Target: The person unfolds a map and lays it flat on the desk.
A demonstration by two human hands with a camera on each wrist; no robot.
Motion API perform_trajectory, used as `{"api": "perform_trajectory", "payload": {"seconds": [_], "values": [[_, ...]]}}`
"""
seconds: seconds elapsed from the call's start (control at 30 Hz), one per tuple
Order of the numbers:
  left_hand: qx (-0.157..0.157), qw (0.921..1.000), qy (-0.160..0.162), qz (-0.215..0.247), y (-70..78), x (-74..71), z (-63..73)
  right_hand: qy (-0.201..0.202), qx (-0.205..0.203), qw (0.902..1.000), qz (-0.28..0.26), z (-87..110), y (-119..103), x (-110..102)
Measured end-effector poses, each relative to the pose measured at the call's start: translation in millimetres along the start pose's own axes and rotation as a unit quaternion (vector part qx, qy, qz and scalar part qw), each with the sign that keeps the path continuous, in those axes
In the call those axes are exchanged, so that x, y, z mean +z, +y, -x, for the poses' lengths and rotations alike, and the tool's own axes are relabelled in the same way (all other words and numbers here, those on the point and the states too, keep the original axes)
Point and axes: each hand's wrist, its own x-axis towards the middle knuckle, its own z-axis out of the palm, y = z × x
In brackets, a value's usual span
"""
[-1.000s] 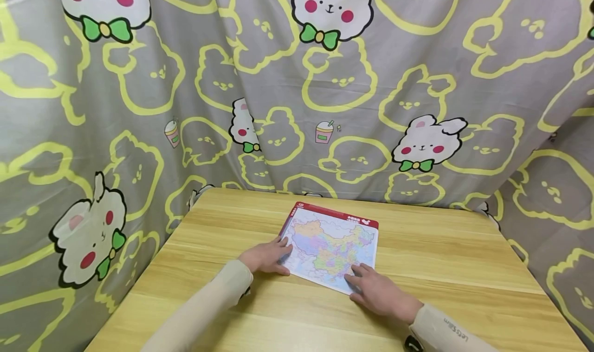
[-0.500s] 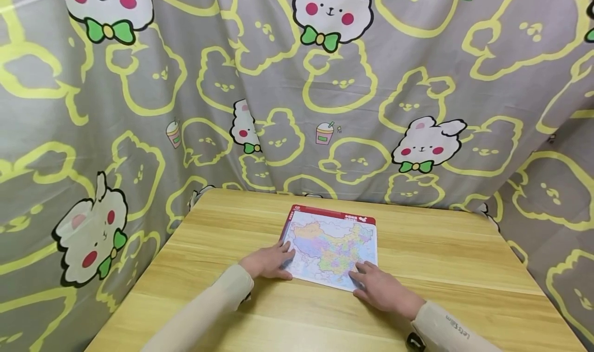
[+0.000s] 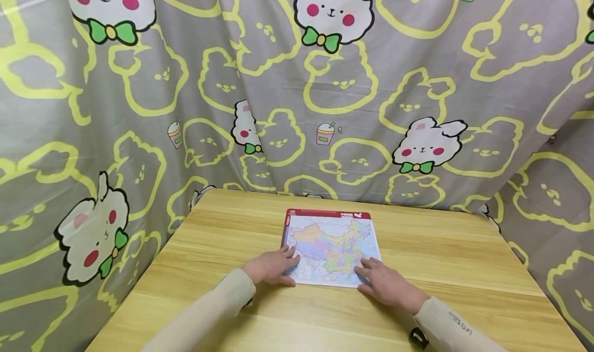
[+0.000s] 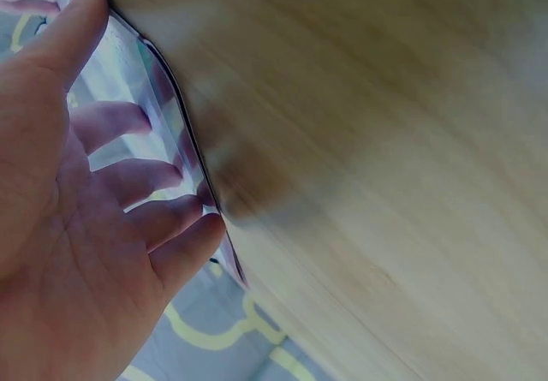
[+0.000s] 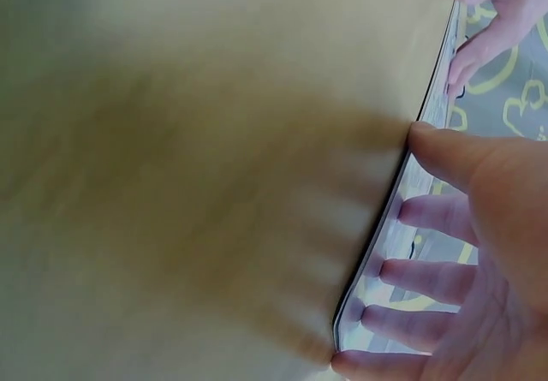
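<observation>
A thin map board (image 3: 331, 233) with pastel regions and a red band along its far edge lies flat on the wooden table. My left hand (image 3: 271, 267) rests at its near left corner, fingertips on the map and thumb at the near edge. On the near right corner, my right hand (image 3: 392, 286) touches the board the same way. In the left wrist view the left fingers (image 4: 137, 180) are spread against the glossy surface. The right wrist view has the right fingers (image 5: 428, 280) spread too, thumb on the board's dark edge. Nothing is gripped.
The wooden table (image 3: 445, 249) extends on both sides of the board and in front of it. A grey curtain (image 3: 278, 84) with yellow outlines and white rabbit faces hangs behind the table and along its sides.
The map board has turned counter-clockwise, so its red edge now lies almost level. Both hands stay on it, having shifted slightly right; the left also came a little nearer.
</observation>
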Motion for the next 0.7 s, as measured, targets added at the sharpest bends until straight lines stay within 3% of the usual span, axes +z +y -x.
{"api": "perform_trajectory", "payload": {"seconds": [0.7], "values": [[0.020,0.9992,-0.006,-0.034,19.0,-1.0,2.5,0.003,0.031,0.9995,-0.005,-1.4,14,-4]]}}
